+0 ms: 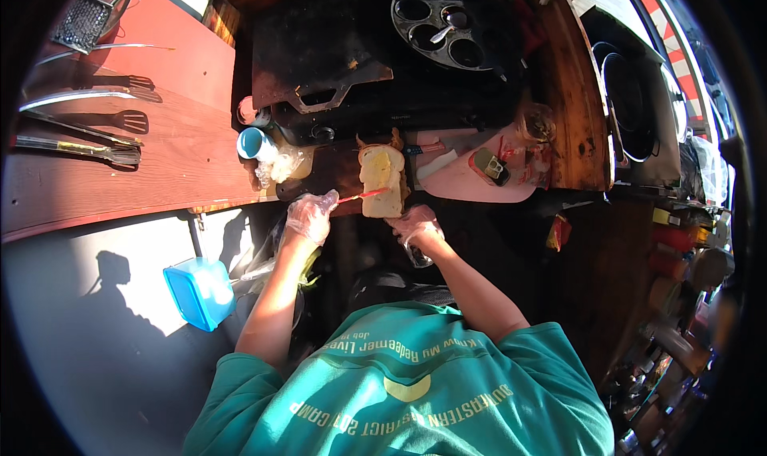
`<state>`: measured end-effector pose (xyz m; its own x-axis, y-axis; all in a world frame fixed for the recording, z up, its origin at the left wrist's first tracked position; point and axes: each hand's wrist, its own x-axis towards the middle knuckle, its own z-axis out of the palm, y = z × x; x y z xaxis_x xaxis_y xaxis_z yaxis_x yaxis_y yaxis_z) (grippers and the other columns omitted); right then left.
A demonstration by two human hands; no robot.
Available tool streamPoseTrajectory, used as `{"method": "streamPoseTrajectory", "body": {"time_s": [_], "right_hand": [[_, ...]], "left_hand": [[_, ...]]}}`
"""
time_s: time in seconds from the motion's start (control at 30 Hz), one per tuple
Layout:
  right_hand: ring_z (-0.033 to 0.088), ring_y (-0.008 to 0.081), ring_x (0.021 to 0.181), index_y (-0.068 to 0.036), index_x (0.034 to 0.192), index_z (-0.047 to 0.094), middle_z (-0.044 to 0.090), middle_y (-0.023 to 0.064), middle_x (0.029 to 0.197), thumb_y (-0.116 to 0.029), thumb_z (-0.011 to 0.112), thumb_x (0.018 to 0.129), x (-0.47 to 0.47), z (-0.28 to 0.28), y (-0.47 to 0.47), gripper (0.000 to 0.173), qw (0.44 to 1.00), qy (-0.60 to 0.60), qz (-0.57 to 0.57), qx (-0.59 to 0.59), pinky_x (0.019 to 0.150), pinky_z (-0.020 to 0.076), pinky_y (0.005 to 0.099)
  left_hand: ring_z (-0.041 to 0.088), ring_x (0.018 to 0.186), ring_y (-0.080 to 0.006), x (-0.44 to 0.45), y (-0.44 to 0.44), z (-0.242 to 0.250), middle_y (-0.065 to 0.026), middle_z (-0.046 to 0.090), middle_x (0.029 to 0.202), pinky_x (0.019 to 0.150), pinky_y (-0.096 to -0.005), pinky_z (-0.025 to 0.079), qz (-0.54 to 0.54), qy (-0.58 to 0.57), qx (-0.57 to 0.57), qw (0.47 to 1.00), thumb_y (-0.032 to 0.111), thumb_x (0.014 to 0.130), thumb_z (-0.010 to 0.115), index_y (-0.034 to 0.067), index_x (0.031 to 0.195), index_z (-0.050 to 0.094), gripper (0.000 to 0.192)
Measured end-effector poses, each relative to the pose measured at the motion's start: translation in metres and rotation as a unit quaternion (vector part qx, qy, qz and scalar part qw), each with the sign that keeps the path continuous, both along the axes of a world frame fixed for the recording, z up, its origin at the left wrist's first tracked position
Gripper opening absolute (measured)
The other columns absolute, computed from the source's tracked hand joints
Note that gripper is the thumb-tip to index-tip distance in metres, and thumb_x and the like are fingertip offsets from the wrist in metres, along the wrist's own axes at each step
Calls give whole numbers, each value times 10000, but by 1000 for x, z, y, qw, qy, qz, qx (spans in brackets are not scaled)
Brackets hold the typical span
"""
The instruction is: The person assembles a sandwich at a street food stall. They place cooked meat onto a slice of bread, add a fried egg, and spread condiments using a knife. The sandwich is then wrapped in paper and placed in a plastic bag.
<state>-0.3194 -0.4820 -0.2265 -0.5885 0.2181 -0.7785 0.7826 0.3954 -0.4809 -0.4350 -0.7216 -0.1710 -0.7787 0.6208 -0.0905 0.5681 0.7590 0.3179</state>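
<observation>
My left hand [311, 217], in a clear plastic glove, grips a thin red utensil [364, 195], perhaps a spreader. The utensil's tip lies across a slice of white bread [383, 183], whose far half carries a yellow spread [379, 163]. Also gloved, my right hand [417, 223] pinches the near right corner of the slice. Browned, ragged edges of something show beyond and to the right of the bread; what lies under it is hidden. Behind the bread, a dark wooden board [326, 165] runs along the stove front.
A griddle plate [311, 48] and a round molded pan [446, 21] sit on the black stove. On the right are a pink cutting board [473, 189] and an opened can [489, 167]; on the left, a blue cup [256, 143] and tongs and spatulas on a red wooden counter [180, 138].
</observation>
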Motion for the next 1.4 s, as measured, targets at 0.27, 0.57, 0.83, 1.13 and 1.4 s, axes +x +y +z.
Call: {"method": "streamPoseTrajectory", "body": {"time_s": [0.27,0.57,0.83,1.13,1.4], "right_hand": [[663,141,555,-7,944,748,724,64,738,-254,806,889,18,-38,1,260,951,34,-230,-203,480,528,271],[687,194,594,32,1020,696,733,100,817,-176,753,892,1,-12,-3,251,905,-76,-308,-283,562,642,366],[718,211,759,34,1130,677,733,128,963,-126,765,877,10,-34,-4,311,879,-46,-338,-333,657,668,395],[721,222,790,35,1072,692,727,128,933,-76,749,884,19,-36,-1,226,843,17,-369,-391,684,668,405],[721,215,789,44,1040,687,726,130,931,-67,762,874,16,-39,2,213,838,-5,-389,-381,688,676,397]], "left_hand": [[687,844,-417,-33,15,-8,-178,703,856,720,-516,545,-66,-19,40,997,86,928,581,98,1023,687,144],[704,968,-344,-37,-2,-16,-112,755,1066,798,-459,584,-82,3,25,996,81,936,614,84,1119,729,216],[694,956,-397,-41,12,-15,-180,732,991,801,-478,565,59,-86,119,987,177,976,592,85,1049,710,166],[664,790,-369,-7,-15,-9,-117,727,826,718,-503,531,-96,-52,61,992,243,951,637,136,978,731,145],[683,672,-216,-42,-17,-25,-112,721,767,684,-366,542,4,-355,32,934,284,959,648,40,931,772,275]]}}
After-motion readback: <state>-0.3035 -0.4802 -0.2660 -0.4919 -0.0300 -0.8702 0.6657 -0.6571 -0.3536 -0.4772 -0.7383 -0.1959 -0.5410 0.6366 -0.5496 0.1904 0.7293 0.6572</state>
